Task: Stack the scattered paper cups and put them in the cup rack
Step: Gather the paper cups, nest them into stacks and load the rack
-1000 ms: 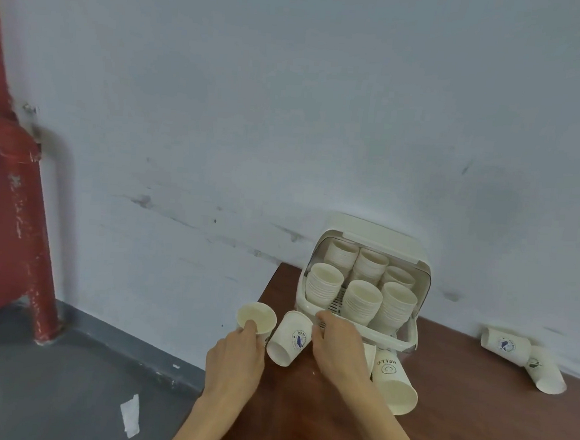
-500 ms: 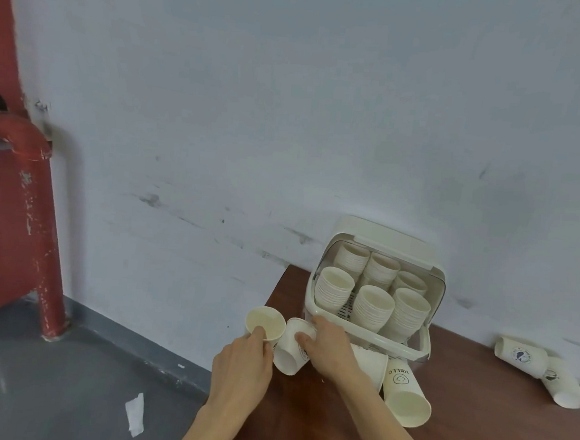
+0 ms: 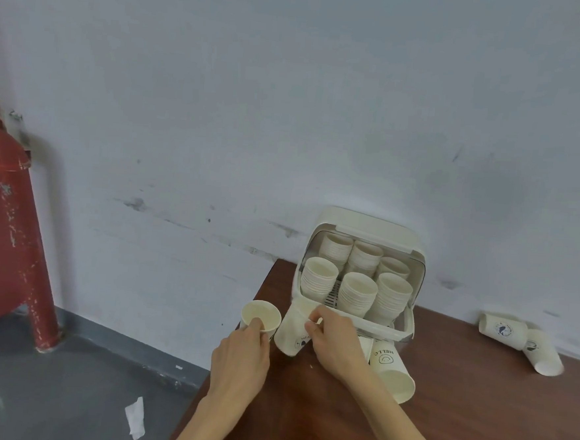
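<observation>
My left hand (image 3: 241,350) is wrapped around 1 upright paper cup (image 3: 261,317) at the table's left corner, thumb over its rim, mouth facing up. My right hand (image 3: 333,339) pinches the rim of a 2nd cup (image 3: 289,336), which is tipped against the front of the cup rack (image 3: 408,327), just beside the 1st cup. Behind my right wrist 1 cup marked HELLO (image 3: 391,371) lies on its side, mouth toward me; another pale cup shows partly between it and my hand. The rack stands open against the wall and holds 6 stacks of cups (image 3: 359,290), 3 in front and 3 behind. At the far right, 2 more cups (image 3: 520,342) lie on their sides, touching, on the brown table (image 3: 473,421). 1 scrap of paper (image 3: 135,422) lies on the grey floor, near the red pipe (image 3: 9,234).
</observation>
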Available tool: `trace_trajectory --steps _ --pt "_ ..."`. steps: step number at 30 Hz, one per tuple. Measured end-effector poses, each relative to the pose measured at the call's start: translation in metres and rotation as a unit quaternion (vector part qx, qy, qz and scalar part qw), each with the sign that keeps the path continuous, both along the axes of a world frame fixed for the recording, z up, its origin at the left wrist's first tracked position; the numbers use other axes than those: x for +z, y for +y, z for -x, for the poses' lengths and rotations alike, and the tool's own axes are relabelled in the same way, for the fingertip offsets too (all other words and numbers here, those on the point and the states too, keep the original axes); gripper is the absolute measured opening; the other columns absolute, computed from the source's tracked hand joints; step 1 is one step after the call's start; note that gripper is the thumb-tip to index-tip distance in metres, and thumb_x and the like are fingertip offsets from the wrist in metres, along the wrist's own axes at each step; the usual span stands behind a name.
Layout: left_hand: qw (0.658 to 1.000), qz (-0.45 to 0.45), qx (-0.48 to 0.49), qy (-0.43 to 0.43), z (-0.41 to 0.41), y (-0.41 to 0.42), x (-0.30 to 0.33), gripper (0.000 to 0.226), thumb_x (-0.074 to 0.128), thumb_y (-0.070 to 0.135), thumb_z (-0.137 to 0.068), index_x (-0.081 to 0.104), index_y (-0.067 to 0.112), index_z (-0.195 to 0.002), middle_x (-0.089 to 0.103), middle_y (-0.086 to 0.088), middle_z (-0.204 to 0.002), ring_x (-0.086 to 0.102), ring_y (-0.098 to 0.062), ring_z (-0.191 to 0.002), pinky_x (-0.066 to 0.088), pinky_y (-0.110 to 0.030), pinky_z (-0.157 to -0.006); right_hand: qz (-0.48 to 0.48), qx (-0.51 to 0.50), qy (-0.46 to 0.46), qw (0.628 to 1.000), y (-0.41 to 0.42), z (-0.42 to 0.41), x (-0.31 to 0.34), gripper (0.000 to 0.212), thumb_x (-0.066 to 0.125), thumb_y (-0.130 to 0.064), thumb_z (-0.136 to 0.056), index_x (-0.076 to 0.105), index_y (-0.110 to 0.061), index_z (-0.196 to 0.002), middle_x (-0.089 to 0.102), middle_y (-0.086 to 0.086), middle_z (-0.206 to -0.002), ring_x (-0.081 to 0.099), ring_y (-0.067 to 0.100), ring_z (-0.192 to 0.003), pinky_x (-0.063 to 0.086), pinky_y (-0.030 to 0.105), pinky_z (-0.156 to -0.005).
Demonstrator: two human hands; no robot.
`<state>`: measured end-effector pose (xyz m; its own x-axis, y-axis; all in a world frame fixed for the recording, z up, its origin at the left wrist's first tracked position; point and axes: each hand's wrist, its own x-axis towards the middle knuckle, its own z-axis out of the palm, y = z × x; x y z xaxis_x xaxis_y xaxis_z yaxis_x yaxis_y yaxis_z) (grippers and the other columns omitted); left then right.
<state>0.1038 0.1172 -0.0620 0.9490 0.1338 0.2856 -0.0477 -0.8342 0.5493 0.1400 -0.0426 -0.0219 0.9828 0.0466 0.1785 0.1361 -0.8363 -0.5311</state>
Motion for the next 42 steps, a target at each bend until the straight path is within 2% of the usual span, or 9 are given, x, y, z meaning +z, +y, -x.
trace_trajectory --steps 4,11,14,20,27,29,35,39,42 --pt "1.0 0.001 -0.007 -0.024 0.001 -0.013 0.009 0.023 0.036 0.034 -0.101 0.053 0.024 -0.113 0.066 0.006 -0.099 0.065 -0.011 -0.085 0.054 -0.026 -0.076 0.012 -0.011 -0.076 0.997 -0.023 0.012 0.015 0.006 0.052 -0.025 -0.095 0.057 -0.023 -0.093 0.06 -0.007 -0.071 0.057 0.015 -0.074 0.045 0.034 -0.07" --pt "0.997 0.017 -0.042 -0.057 -0.004 -0.036 0.025 0.019 0.036 0.034 -0.101 0.052 0.025 -0.105 0.064 0.006 -0.089 0.063 -0.013 -0.079 0.053 -0.03 -0.07 0.011 -0.057 -0.2 0.978 -0.067 0.006 0.053 0.01 0.051 -0.027 -0.096 0.06 -0.023 -0.094 0.064 -0.008 -0.076 0.059 0.012 -0.074 0.047 0.032 -0.068" --pt "0.996 0.025 -0.052 -0.065 -0.006 -0.039 0.03 0.018 0.037 0.032 -0.101 0.051 0.024 -0.107 0.064 0.006 -0.089 0.062 -0.014 -0.079 0.049 -0.028 -0.067 0.016 -0.079 -0.246 0.966 -0.079 -0.01 0.067 0.01 0.051 -0.025 -0.096 0.059 -0.02 -0.095 0.066 -0.003 -0.082 0.059 0.018 -0.077 0.047 0.034 -0.067" --pt "0.995 0.032 -0.059 -0.07 -0.01 -0.041 0.033 0.02 0.035 0.032 -0.1 0.052 0.024 -0.108 0.064 0.006 -0.09 0.062 -0.015 -0.08 0.054 -0.036 -0.071 0.092 -0.134 -0.221 0.962 -0.085 -0.04 0.071 0.016 0.042 -0.017 -0.098 0.056 -0.009 -0.097 0.061 0.007 -0.086 0.053 0.028 -0.083 0.044 0.038 -0.065" --pt "0.996 0.03 -0.06 -0.065 -0.015 -0.037 0.03 0.024 0.031 0.028 -0.102 0.051 0.022 -0.113 0.064 0.005 -0.095 0.063 -0.016 -0.081 0.054 -0.035 -0.071 0.133 -0.131 -0.145 0.972 -0.083 -0.054 0.049 0.016 0.041 -0.02 -0.097 0.052 -0.013 -0.087 0.059 0.003 -0.076 0.055 0.025 -0.07 0.049 0.042 -0.06" --pt "0.996 0.018 -0.063 -0.063 -0.016 -0.036 0.031 0.022 0.03 0.028 -0.102 0.05 0.024 -0.111 0.064 0.006 -0.094 0.063 -0.015 -0.081 0.054 -0.035 -0.07 0.151 -0.125 -0.137 0.971 -0.083 -0.057 0.043 0.017 0.042 -0.019 -0.097 0.055 -0.012 -0.089 0.06 0.004 -0.076 0.054 0.024 -0.071 0.048 0.041 -0.061" --pt "0.992 -0.042 -0.076 -0.088 -0.024 -0.038 0.045 0.025 0.032 0.033 -0.102 0.054 0.029 -0.109 0.058 0.007 -0.089 0.058 -0.017 -0.075 0.048 -0.03 -0.063 0.17 -0.109 -0.113 0.973 -0.081 -0.058 0.027 0.024 0.039 -0.019 -0.1 0.061 -0.012 -0.102 0.064 0.004 -0.089 0.055 0.022 -0.084 0.047 0.037 -0.064" --pt "0.988 -0.073 -0.072 -0.112 -0.037 -0.044 0.061 0.03 0.034 0.038 -0.101 0.062 0.031 -0.109 0.055 0.005 -0.09 0.048 -0.013 -0.07 0.036 -0.025 -0.058 0.173 -0.121 -0.121 0.97 -0.077 -0.059 0.022 0.025 0.04 -0.019 -0.098 0.064 -0.013 -0.101 0.065 0.003 -0.09 0.054 0.021 -0.085 0.047 0.036 -0.064" --pt "0.985 -0.08 -0.074 -0.135 -0.048 -0.049 0.078 0.029 0.039 0.039 -0.1 0.064 0.033 -0.112 0.058 0.001 -0.097 0.058 -0.02 -0.079 0.038 -0.028 -0.06 0.196 -0.131 -0.126 0.964 -0.077 -0.059 0.02 0.023 0.042 -0.012 -0.095 0.066 -0.013 -0.095 0.064 0.002 -0.085 0.053 0.02 -0.083 0.045 0.035 -0.062"
